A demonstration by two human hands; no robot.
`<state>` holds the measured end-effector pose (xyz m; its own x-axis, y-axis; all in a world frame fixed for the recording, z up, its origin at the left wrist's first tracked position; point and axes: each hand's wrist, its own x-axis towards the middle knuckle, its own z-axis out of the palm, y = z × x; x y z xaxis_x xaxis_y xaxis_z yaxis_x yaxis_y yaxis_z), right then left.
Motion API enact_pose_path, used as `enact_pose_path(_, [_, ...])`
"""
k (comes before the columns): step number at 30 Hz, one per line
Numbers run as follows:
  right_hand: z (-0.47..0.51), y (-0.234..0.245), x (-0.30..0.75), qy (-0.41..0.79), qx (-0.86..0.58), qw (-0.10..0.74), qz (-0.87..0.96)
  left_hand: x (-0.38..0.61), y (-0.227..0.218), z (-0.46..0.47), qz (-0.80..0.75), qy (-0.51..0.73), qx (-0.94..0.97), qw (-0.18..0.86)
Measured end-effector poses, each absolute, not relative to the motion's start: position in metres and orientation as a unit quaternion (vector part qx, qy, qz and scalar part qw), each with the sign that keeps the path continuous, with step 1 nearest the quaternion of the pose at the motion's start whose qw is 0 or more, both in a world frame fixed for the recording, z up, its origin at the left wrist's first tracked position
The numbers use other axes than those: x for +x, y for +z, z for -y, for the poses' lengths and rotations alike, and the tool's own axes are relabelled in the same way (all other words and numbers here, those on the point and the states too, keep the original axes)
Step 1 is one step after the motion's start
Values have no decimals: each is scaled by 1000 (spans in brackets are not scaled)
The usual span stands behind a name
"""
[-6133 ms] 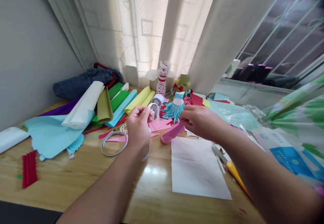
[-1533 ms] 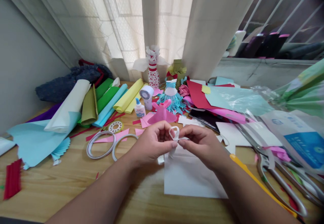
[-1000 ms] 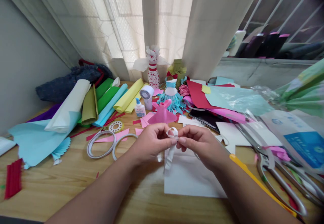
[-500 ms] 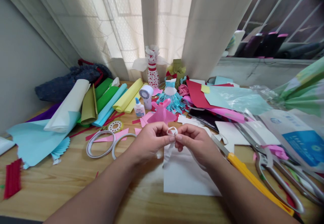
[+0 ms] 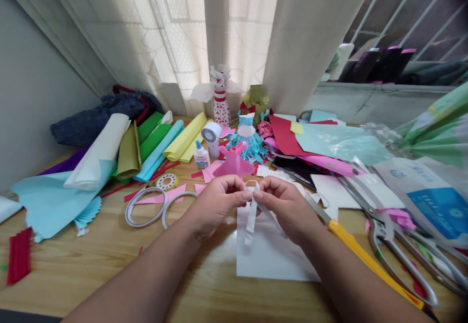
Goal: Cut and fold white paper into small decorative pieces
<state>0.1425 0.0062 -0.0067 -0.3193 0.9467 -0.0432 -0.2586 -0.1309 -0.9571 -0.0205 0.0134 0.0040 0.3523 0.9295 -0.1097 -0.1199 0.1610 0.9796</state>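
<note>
Between my two hands a narrow white paper strip [image 5: 250,225] is bent into a small loop at the top, with its tails hanging down. My left hand [image 5: 228,194] pinches the loop's left side between thumb and finger. On the other side my right hand [image 5: 280,199] pinches it too, fingers curled behind. Below them a white paper sheet [image 5: 270,259] lies flat on the wooden table [image 5: 175,279]. Just beyond the hands stands a pink paper dress [image 5: 234,162], its lower edge close to my fingertips.
Two tape rolls [image 5: 146,207], a glue bottle [image 5: 201,156] and a small fan [image 5: 212,140] are left of centre. Coloured paper rolls [image 5: 98,152] lie farther left. A yellow-handled cutter [image 5: 365,250] and large scissors [image 5: 383,235] lie right, beside a blue-and-white packet [image 5: 435,206].
The loop has turned and now shows wider between my fingers. One tail of the strip now hangs straight down in plain sight. Both hands stay nearly in place.
</note>
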Motion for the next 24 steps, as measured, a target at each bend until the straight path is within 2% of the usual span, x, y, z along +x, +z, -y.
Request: enact_pose_path(24, [-8,-8,143,582,-427,471,507,-18,3,-13,-374,445,407,705])
